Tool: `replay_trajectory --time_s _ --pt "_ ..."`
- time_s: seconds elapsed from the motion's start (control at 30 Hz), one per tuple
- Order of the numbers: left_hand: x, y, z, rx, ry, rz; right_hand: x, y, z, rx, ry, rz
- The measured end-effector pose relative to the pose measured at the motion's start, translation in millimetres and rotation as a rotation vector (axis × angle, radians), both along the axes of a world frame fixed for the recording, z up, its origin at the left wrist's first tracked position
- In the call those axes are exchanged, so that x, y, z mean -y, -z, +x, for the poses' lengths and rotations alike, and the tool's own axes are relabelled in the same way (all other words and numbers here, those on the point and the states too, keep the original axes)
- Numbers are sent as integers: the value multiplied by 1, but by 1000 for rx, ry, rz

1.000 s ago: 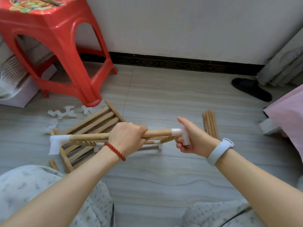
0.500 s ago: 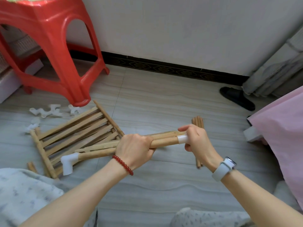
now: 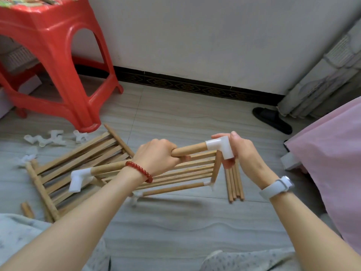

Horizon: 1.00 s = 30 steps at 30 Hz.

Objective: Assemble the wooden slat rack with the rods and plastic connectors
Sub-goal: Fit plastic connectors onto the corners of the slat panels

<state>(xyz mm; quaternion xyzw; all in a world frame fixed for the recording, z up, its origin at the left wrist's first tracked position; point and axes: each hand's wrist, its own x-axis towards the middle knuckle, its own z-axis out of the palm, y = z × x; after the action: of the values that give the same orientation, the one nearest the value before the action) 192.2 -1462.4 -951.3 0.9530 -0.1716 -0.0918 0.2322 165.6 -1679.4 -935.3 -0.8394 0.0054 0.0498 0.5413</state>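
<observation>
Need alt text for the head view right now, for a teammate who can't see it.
Left hand grips a wooden rod while the right hand holds its white elbow connector, above slat panels on the floor.

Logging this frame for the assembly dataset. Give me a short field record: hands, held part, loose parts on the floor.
left hand: grips the middle of the rod
right hand: holds the white elbow connector
held rod: wooden, roughly level, a white elbow connector on its right end and another white connector on its left end
slat panels: lying on the floor under the hands
spare rods: bundle on the floor, below the right hand
loose connectors: white, on the floor by the red stool
</observation>
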Motion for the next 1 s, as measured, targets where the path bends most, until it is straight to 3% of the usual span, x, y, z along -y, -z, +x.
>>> replay_trajectory --time_s 0.17,0.33,0.43,0.53,0.6,0.73,0.9,1.0 --pt "9 3 29 -295 49 -103 15 -10 6 43 -96 -534" --pt "41 23 30 -219 127 106 26 13 10 -153 -165 -725" --pt "50 28 33 -155 141 196 36 30 7 -287 -73 -494" --pt "45 27 39 -172 143 190 43 40 9 -421 159 82" --pt "40 19 43 -179 128 111 48 45 14 -371 187 199" --pt "25 -3 51 -236 52 -191 48 56 12 -201 -23 -234" --pt "1 9 43 -375 -84 -622 34 47 20 161 31 -270" --pt "-13 29 30 -386 -106 -670 24 45 19 314 -14 -450"
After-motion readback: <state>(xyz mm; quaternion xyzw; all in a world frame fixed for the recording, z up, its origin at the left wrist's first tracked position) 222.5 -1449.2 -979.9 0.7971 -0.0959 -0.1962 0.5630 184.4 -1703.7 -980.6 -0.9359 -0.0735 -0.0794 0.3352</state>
